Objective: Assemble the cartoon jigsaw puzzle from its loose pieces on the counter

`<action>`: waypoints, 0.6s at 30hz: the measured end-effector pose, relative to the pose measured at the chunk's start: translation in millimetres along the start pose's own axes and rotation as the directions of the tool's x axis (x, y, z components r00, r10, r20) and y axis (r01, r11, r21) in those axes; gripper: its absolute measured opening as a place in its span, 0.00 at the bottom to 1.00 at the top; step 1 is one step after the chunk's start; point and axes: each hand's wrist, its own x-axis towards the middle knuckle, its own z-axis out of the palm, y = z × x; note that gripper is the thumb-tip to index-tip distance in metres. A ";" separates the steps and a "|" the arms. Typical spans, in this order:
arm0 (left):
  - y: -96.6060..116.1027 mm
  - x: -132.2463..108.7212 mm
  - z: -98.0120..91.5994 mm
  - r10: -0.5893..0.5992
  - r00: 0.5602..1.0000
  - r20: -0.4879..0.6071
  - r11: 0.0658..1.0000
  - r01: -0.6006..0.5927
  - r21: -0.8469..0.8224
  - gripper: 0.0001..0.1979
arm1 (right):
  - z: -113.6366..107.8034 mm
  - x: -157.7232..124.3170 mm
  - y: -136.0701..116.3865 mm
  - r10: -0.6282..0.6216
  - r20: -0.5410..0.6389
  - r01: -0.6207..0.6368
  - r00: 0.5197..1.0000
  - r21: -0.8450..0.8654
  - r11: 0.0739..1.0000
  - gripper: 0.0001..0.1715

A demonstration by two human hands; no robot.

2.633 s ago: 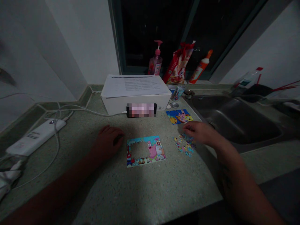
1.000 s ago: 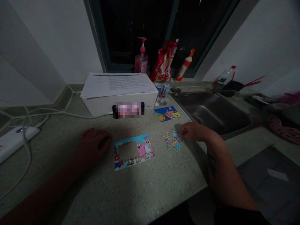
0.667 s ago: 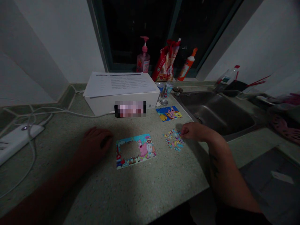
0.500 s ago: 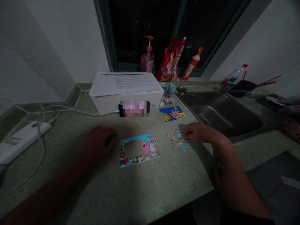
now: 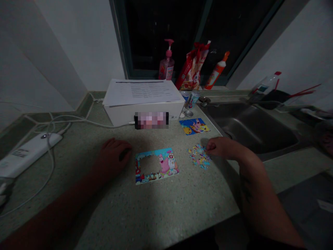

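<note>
A speckled desk (image 5: 145, 211) meets a steel sink (image 5: 255, 130) below a dark window (image 5: 161, 34); the left grip (image 5: 114, 157) rests open beside the puzzle (image 5: 156, 166), the right grip (image 5: 220, 146) curls at loose pieces (image 5: 199, 157), hold unclear.

Tattoo (image 5: 246, 189) on bare R forearm (image 5: 257, 205)

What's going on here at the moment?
A person is working bare-handed at a speckled stone counter. The right hand sits at the edge of a heap of loose jigsaw pieces; whether it holds one cannot be seen. The left hand rests beside a partly assembled cartoon jigsaw puzzle, its middle unfilled. A small picture card lies beyond, near a steel sink.
</note>
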 end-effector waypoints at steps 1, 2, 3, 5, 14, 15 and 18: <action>-0.3 -0.2 0.2 0.002 1.000 0.001 1.000 -0.002 0.002 0.12 | 0.7 0.9 0.5 -0.004 -0.001 0.004 1.000 0.001 1.000 0.06; -0.6 -0.4 0.6 0.003 1.000 -0.001 1.000 -0.003 0.004 0.12 | 1.5 1.7 1.3 -0.008 -0.006 0.008 1.000 0.004 1.000 0.06; -0.9 -0.7 1.0 0.004 1.000 -0.004 1.000 -0.004 0.003 0.12 | 2.3 2.5 2.1 -0.015 -0.014 0.015 1.000 0.010 1.000 0.06; -1.5 -1.2 1.9 0.006 1.000 -0.015 1.000 -0.006 -0.001 0.12 | 3.6 3.5 3.7 -0.030 -0.027 0.030 0.999 0.019 0.999 0.06; -1.6 -0.7 1.3 0.018 0.999 -0.028 1.000 -0.018 -0.011 0.11 | 4.7 5.0 5.1 -0.059 -0.010 0.059 0.998 0.009 0.998 0.08; -1.9 -0.9 1.7 0.021 0.999 -0.031 1.000 -0.021 -0.010 0.11 | 4.8 5.3 4.7 -0.065 -0.012 0.065 0.998 0.002 0.998 0.08; -3.0 -1.7 3.8 0.025 0.999 -0.038 1.000 -0.025 -0.008 0.11 | 5.1 5.8 3.5 -0.097 -0.018 0.097 0.995 -0.003 0.995 0.10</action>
